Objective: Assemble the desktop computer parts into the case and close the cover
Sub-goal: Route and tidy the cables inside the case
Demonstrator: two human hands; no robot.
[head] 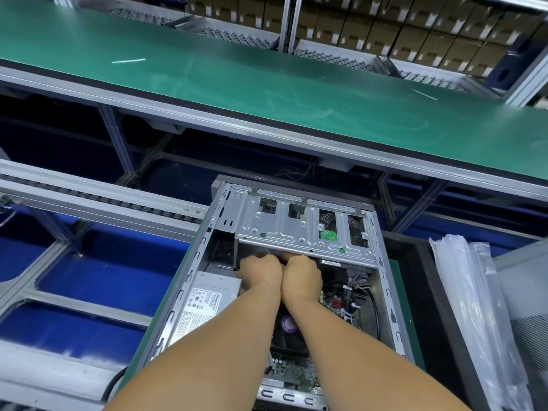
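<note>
1. An open computer case point(382, 292) lay on its side on a green surface point(398, 280), its cover off and its inside facing up.
2. Inside, along the left wall, sat a grey power supply point(204, 304) with a white label.
3. Across the far end of the case ran a silver drive cage point(284, 223); through its right-hand openings a drive with a small green board point(328, 234) showed.
4. On the case floor lay the motherboard point(335, 301), with a black cooler fan point(286, 327) bearing a purple centre, partly hidden by the forearms.
5. A bundle of dark cables point(355, 289) with white ties sat on the right side, near the case wall.
6. The left hand point(261, 271) and right hand point(301, 275) were side by side, touching, knuckles up, just under the near edge of the drive cage.
7. Both hands had fingers curled downward; what they gripped, if anything, could not be seen.
8. To the right of the case lay clear plastic bags point(474, 292).
9. Beyond the case ran a long green conveyor belt point(267, 84), with stacked cardboard boxes point(415, 28) behind it.
</note>
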